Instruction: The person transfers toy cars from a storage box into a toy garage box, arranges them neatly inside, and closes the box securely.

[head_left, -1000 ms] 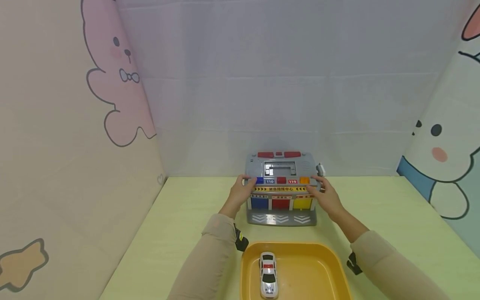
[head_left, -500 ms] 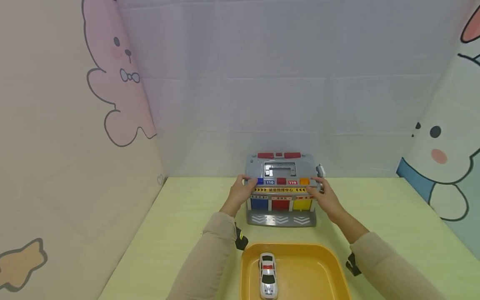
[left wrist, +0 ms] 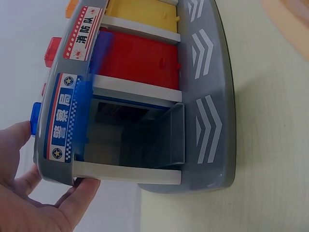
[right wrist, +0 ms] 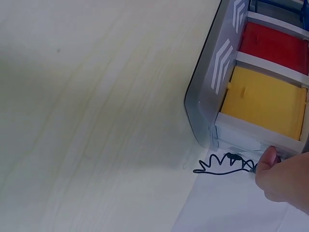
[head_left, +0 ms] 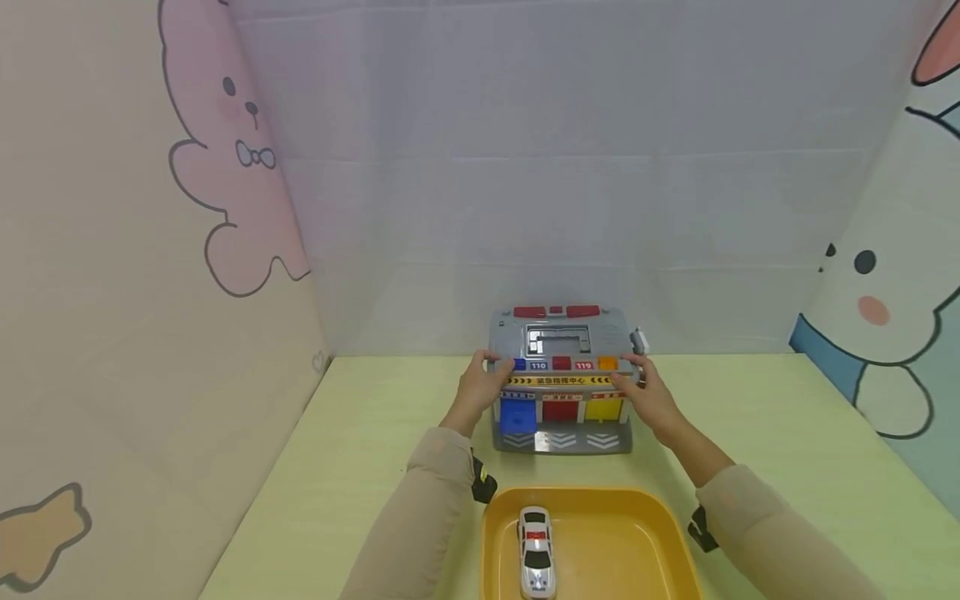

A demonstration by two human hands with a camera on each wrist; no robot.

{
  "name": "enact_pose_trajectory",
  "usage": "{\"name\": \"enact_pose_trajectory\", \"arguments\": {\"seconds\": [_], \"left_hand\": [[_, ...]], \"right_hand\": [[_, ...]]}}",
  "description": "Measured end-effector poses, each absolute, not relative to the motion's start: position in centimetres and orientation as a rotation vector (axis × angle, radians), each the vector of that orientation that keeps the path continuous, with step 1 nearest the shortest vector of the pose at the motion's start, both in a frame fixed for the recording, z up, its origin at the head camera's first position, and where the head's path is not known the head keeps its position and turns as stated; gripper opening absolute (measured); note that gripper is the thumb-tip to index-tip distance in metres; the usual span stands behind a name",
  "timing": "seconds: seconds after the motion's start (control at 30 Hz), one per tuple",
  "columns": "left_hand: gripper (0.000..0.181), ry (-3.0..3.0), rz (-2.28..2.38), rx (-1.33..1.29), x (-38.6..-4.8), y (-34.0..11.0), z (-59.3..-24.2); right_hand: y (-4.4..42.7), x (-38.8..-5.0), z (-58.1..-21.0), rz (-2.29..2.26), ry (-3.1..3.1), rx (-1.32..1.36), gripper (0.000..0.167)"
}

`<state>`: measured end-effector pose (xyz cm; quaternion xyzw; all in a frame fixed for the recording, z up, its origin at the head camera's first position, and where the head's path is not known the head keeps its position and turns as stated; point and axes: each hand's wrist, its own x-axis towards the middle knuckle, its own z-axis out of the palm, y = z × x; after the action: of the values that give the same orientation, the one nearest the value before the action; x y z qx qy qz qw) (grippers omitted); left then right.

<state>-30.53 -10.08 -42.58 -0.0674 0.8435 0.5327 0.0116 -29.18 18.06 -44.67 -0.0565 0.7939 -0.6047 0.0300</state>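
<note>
A grey toy garage (head_left: pixel 562 440) stands against the back wall, with blue, red and yellow doors along its front. My left hand (head_left: pixel 477 388) holds its upper left corner, thumb on the blue button (left wrist: pixel 35 118). The blue door (head_left: pixel 518 416) is swung out, and the left wrist view looks into the grey bay behind it, the door itself a blur. The red door (left wrist: pixel 140 60) and yellow door (right wrist: pixel 265 102) are closed. At the upper right corner, my right hand (head_left: pixel 654 400) grips the garage between thumb and fingers; some fingertips are hidden.
A yellow tray (head_left: pixel 611 542) sits in front of the garage, with a white toy police car (head_left: pixel 536 554) on its left side. A small white part (head_left: pixel 640 341) sticks out at the garage's right side, and a dark coiled cord (right wrist: pixel 222 171) hangs near my right hand.
The blue door, closed in both earlier frames, has swung outward. Both hands, the garage and the car stay in place; the head view has shifted very slightly.
</note>
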Motion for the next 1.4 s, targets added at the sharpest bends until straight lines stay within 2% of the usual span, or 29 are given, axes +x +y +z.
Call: {"name": "enact_pose_trajectory", "arguments": {"seconds": [0.6, 1.07, 1.4], "left_hand": [[0.053, 2.550, 1.714, -0.079, -28.4, -11.5, -42.8], [0.051, 2.533, 1.740, -0.090, -24.5, -12.6, -43.3], [0.051, 2.506, 1.755, 0.051, -20.9, -12.2, -43.4]], "right_hand": [[18.6, -29.2, -44.5, -1.794, 2.480, -0.201, 0.069], [18.6, -29.0, -44.2, -1.813, 2.484, -0.225, 0.068], [18.6, -29.1, -44.2, -1.818, 2.469, -0.206, 0.069]]}}
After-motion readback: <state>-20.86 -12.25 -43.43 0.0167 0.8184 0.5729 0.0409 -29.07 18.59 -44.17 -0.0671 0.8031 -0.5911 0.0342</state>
